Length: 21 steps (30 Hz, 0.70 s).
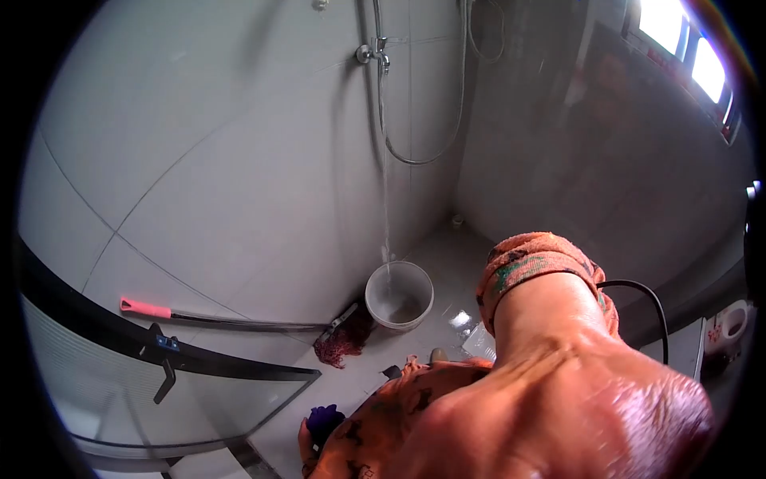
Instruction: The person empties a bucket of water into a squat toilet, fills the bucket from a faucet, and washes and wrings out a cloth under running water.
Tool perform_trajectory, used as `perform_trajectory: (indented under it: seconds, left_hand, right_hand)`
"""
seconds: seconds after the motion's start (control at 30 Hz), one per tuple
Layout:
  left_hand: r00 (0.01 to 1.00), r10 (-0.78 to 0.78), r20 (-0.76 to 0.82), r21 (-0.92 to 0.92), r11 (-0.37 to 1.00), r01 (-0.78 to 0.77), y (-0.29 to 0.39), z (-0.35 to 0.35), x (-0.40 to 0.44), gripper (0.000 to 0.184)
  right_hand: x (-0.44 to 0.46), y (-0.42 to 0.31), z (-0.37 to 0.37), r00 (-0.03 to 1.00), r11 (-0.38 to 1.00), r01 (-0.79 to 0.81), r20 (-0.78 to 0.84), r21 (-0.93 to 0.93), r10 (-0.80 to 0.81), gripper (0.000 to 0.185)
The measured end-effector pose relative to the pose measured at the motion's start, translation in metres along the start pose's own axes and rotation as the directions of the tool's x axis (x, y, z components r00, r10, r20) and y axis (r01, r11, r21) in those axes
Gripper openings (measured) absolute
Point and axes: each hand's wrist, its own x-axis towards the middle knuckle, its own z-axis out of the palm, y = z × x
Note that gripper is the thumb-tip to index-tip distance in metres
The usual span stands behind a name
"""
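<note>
Purple and crumpled-looking, a soft-seeming item sits low at the left, against the fingers of the left hand, which appears closed around it; most of that hand is hidden behind orange patterned cloth, and what the item is I cannot tell. Held down there, it hangs well apart from the water.

The right hand looms close to the camera, its shiny back turned up; its fingers are out of view, so I cannot tell whether they are spread or gripping. Its sleeve is bunched up the arm, presumably to stay dry.

Farther out, a pale bucket stands on the tiled floor directly below the wall tap, so the thin stream falls inside it. Just beside the bucket lie the dark red strands of a mop, its pink-ended handle slanting along the wall, probably leaned there for support.
</note>
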Motion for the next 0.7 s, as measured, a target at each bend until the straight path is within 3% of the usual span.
perform_trajectory:
  seconds: [0.5,0.7]
  left_hand:
    - [1.0,-0.027,0.014,-0.001,1.0,0.027,0.008,0.017,-0.004,0.039]
    - [0.999,-0.003,0.047,-0.033,0.999,0.005,-0.02,0.007,0.002,0.038]
  right_hand:
    - [-0.006,-0.01,-0.018,1.0,1.0,-0.011,0.022,0.024,0.011,0.026]
    - [-0.015,0.002,0.005,0.999,0.998,-0.045,0.031,0.042,0.044,0.027]
